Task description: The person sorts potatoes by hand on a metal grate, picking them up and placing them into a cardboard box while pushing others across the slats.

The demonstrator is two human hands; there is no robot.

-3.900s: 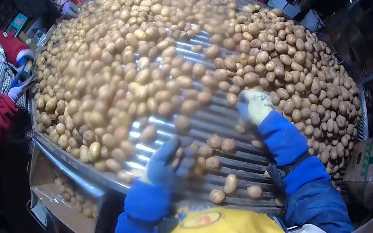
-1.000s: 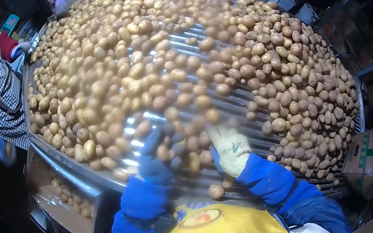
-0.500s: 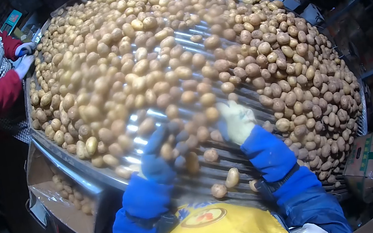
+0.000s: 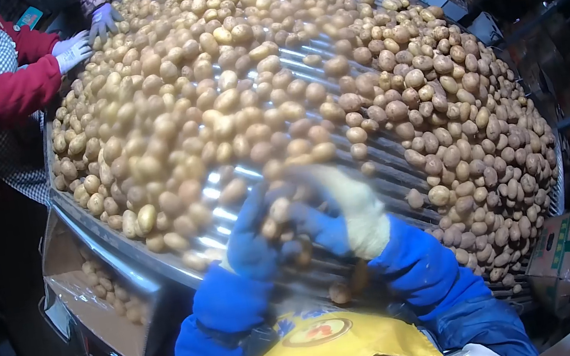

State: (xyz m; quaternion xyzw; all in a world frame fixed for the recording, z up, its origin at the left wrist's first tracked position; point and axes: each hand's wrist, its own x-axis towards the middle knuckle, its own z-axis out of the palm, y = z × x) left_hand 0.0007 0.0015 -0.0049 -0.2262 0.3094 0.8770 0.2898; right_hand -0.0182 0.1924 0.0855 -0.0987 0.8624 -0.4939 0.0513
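Potatoes [image 4: 460, 105] cover a large table of metal slats [image 4: 304, 63]. Near the front, my left hand [image 4: 249, 236], in a blue glove, curves around the left side of a small cluster of potatoes [image 4: 280, 210]. My right hand [image 4: 342, 210], in a blue and whitish glove, closes in on the same cluster from the right. Both hands are blurred, and the potatoes lie between them. A few potatoes [image 4: 339, 292] are on the slats nearer my yellow apron.
An open cardboard box [image 4: 89, 306] holding potatoes stands at the lower left. Another carton [image 4: 556, 250] is at the lower right. A co-worker in red sleeves [image 4: 17, 90] reaches in at the upper left, beside another person's gloved hand [image 4: 103, 20].
My right hand has moved left toward my left hand, and potatoes are now gathered between them. At the upper left, the co-worker's gloved hands have reached farther over the pile.
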